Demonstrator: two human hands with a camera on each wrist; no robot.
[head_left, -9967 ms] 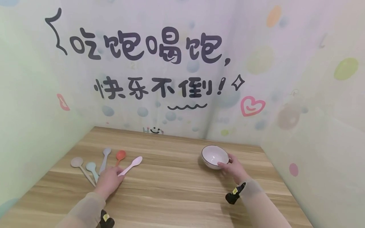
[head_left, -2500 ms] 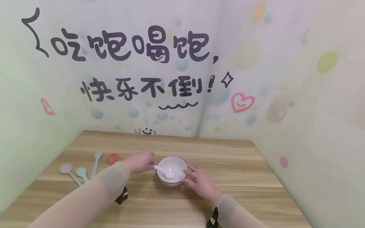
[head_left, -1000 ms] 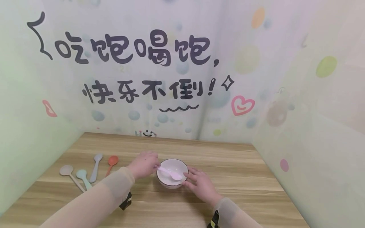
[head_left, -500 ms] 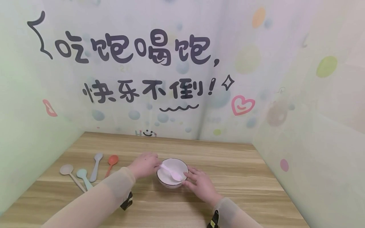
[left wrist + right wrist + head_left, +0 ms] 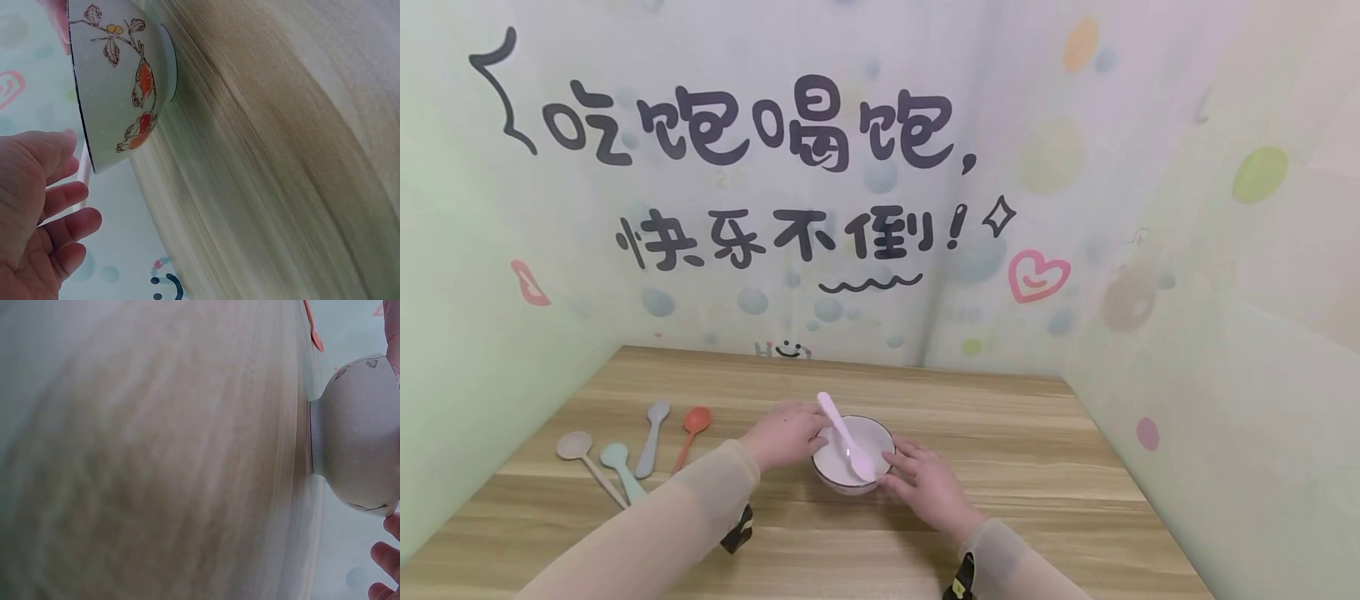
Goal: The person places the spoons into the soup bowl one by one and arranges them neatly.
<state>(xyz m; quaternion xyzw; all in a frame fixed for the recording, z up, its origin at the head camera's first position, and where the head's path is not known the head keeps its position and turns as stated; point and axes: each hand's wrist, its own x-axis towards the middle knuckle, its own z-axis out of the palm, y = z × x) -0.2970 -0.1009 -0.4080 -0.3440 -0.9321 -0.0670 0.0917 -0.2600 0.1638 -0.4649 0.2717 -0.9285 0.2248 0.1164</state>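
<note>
A white bowl (image 5: 831,477) with a dark rim stands on the table; the left wrist view shows painted branches and orange fruit on its side. A pink spoon (image 5: 837,421) leans in the bowl, its scoop inside and its handle sticking up over the far left rim. At the bowl's left rim is my left hand (image 5: 786,435), its fingers relaxed beside the spoon handle; in the left wrist view the thumb of this hand (image 5: 31,200) lies near the rim. My right hand (image 5: 928,483) holds the bowl's right side, thumb and fingers spread apart along the rim.
On the left of the wooden table (image 5: 1037,517) lie several more spoons: a beige spoon (image 5: 575,447), a mint spoon (image 5: 615,456), a grey spoon (image 5: 653,437) and an orange spoon (image 5: 697,420). A printed curtain (image 5: 887,333) hangs behind the table's back edge.
Earlier my left hand picked the pink spoon from the group and the bowl came from the right to the middle. Just now the spoon's handle swung up and away from my left fingers.
</note>
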